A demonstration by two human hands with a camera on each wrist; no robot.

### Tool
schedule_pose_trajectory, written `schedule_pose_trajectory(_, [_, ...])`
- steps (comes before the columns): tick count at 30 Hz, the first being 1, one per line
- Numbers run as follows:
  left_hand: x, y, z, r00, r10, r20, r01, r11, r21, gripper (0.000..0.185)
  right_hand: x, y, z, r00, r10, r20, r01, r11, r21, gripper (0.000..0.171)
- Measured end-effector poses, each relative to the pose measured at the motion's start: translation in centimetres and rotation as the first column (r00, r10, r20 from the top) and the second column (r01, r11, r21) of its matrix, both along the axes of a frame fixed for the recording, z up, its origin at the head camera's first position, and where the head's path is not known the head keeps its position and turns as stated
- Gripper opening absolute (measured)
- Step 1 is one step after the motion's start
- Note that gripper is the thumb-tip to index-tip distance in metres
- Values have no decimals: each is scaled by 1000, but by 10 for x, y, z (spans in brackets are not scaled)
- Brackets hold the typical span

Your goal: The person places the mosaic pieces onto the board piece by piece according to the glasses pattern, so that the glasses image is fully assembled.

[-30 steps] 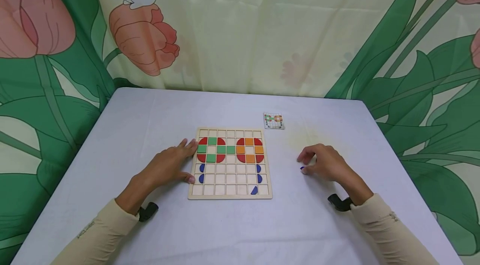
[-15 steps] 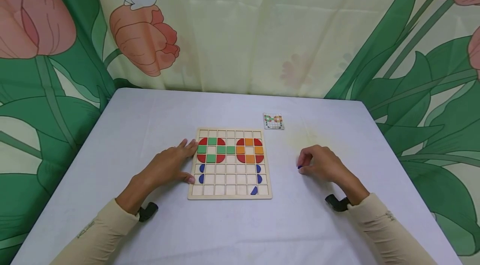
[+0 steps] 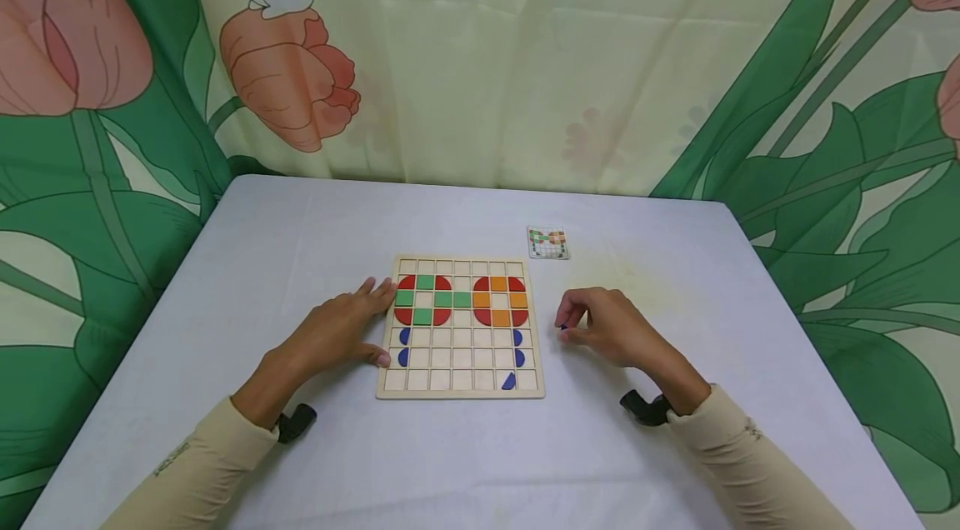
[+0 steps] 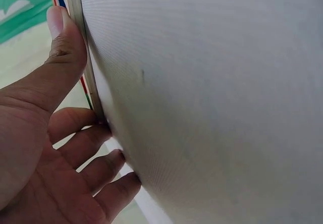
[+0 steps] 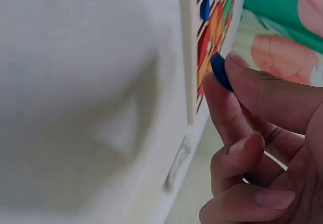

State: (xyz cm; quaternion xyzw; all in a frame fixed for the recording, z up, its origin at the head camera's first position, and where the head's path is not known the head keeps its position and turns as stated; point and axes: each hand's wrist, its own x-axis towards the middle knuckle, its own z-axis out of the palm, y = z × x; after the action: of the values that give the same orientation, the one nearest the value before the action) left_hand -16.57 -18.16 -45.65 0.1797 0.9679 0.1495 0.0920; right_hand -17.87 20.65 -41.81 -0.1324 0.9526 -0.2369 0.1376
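Note:
A square wooden grid board [image 3: 452,380] lies on the table with coloured pieces in its cells. Red rounded corners and green squares [image 3: 442,299] form a ring at left; red corners and orange squares [image 3: 498,317] form one at right. Blue half-round pieces [image 3: 403,357] sit below both rings, and a slanted blue piece [image 3: 508,381] is in the bottom row. My left hand [image 3: 333,334] rests at the board's left edge, thumb [image 4: 65,47] on its rim, fingers spread. Right of the board, my right hand [image 3: 611,326] pinches a small blue piece [image 5: 220,71] between thumb and index finger.
A small pattern card [image 3: 547,242] lies behind the board's right corner, printed with a similar coloured design on a grid. White cloth covers the table [image 3: 450,463]. A printed curtain [image 3: 480,55] hangs behind it.
My right hand has closed its pinch on the blue piece and carried it left, nearer the board. The left hand and the board have stayed in place.

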Motion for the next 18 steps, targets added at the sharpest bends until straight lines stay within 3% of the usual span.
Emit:
schedule_pose_trajectory(8, [0, 1, 1, 1000, 1, -15, -1, 1000, 2, 112, 5, -27, 3, 999, 39, 10, -37, 993, -116, 19])
schedule_pose_trajectory(18, [1, 1, 1, 1000, 12, -5, -12, 1000, 0, 113, 14, -61, -3, 985, 130, 112, -99, 964, -247, 14])
